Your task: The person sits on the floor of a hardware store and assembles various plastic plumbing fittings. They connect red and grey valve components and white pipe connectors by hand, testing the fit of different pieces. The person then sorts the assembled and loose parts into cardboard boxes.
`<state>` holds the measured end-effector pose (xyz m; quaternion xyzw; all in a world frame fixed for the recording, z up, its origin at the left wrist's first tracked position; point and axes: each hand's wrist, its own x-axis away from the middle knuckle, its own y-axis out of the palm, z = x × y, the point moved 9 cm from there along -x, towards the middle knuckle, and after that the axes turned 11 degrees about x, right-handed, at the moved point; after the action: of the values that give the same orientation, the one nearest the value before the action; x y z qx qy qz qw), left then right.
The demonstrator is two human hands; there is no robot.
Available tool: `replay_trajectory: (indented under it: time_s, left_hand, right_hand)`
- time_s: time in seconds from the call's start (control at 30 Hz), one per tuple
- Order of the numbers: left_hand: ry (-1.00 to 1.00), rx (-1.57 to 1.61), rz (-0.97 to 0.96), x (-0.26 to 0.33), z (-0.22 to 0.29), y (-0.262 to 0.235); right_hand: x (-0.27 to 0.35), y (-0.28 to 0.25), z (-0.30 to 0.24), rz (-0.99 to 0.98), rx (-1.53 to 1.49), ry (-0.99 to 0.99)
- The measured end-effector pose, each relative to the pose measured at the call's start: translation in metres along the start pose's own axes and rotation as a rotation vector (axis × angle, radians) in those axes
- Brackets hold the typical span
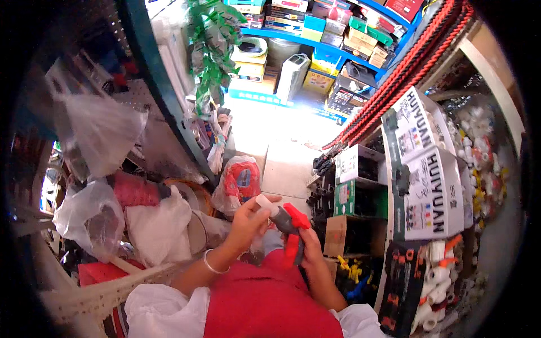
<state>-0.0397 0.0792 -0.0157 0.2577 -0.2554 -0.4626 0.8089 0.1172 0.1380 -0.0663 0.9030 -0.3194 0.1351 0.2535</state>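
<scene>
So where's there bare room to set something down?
The pale tiled floor ahead looks bare, between the red bundle in clear plastic at left and dark parts at right, blue shelves beyond; glare washes out its far part. Crowded: far left, with plastic bags; right, with white cartons and loose fittings.

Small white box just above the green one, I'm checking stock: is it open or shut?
Open: the small white box has no lid across its top, and its dark inside shows.

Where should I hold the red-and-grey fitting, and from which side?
Probably its grey body, from the right with the right hand: red parts jut from it, and the left hand and white piece crowd its left end.
</scene>
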Motion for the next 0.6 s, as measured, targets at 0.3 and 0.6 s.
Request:
replay_trajectory:
  time_s: [0.3, 0.6]
  left_hand:
    - [0.037, 0.056, 0.045, -0.208, 0.049, 0.018]
    - [0.163, 0.093, 0.180, -0.381, 0.076, 0.024]
  right_hand:
    - [-0.181, -0.059, -0.111, 0.053, 0.039, -0.031]
    - [-0.335, -0.099, -0.223, 0.033, 0.080, -0.044]
